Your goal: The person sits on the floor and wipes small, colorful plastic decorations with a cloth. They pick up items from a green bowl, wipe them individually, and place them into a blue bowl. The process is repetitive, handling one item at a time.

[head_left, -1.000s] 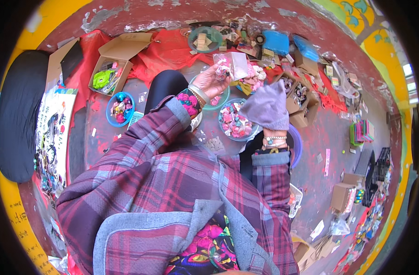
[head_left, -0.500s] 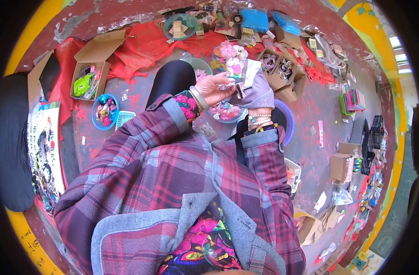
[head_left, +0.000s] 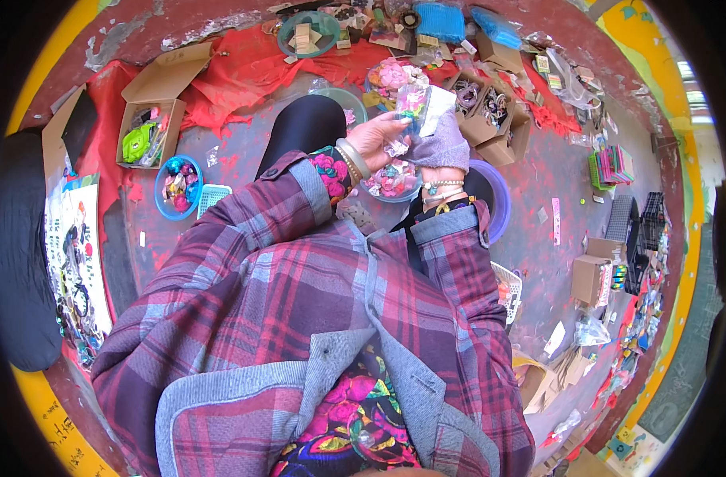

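Note:
My left hand is closed, thumb and fingers pinching a small clear plastic bag with pink, yellow and green bits inside. A white strip stands against the bag, on its right side. Greyish-purple cloth covers my right hand, so its fingers are hidden; only the wrist with beaded bracelets shows. The cloth lies against the bag and the strip. Just below both hands is a tub of pink pieces, and beyond them sits a pile of pink and white fluffy flowers.
Cardboard boxes with cords stand to the right, near a purple basin. On the left are a blue tub of colourful pieces and an open carton. A green tub sits far back on red sheeting.
The bag has shifted slightly up and now sits more upright beside the white strip. My left hand has turned a little, and the cloth-covered right hand has drawn in closer to it.

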A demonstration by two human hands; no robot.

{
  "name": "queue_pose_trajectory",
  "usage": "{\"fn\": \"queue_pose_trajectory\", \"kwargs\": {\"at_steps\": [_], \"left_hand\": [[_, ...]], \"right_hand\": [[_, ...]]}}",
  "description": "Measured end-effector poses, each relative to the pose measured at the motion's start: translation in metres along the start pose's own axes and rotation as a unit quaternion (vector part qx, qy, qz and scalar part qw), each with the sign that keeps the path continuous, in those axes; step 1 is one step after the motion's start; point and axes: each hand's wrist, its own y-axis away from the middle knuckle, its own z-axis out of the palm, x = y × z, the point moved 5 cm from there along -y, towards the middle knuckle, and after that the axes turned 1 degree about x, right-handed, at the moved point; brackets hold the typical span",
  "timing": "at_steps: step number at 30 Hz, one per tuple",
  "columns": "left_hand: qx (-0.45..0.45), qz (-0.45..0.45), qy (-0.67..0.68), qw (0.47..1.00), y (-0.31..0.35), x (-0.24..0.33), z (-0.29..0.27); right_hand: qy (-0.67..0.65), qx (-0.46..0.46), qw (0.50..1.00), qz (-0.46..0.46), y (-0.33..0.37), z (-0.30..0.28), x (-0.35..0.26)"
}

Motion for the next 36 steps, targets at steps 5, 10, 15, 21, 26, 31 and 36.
{"fn": "queue_pose_trajectory", "kwargs": {"at_steps": [5, 10, 15, 21, 26, 31, 36], "left_hand": [[0.005, 0.039, -0.116, 0.993, 0.006, 0.013, 0.012], [-0.003, 0.06, -0.155, 0.986, 0.008, 0.019, 0.014], [-0.044, 0.127, -0.144, 0.98, 0.009, 0.032, 0.013], [-0.07, 0.265, -0.333, 0.902, 0.021, 0.058, 0.03], [-0.105, 0.334, -0.465, 0.813, 0.024, 0.059, 0.036], [-0.019, 0.193, -0.279, 0.94, 0.019, 0.05, 0.022], [0.024, 0.053, -0.095, 0.994, 0.01, 0.038, 0.003]], "right_hand": [[0.109, -0.01, 0.994, -0.024, 0.004, -0.008, -0.011], [-0.117, -0.014, 0.992, 0.036, 0.011, -0.001, -0.022], [-0.097, -0.038, 0.993, 0.052, 0.013, -0.006, -0.025], [0.122, -0.084, 0.982, -0.115, 0.02, -0.005, -0.041], [0.395, -0.146, 0.871, -0.252, 0.022, 0.013, -0.063], [0.432, -0.125, 0.863, -0.232, 0.024, 0.009, -0.072], [0.429, -0.096, 0.867, -0.237, 0.019, 0.003, -0.061]]}}
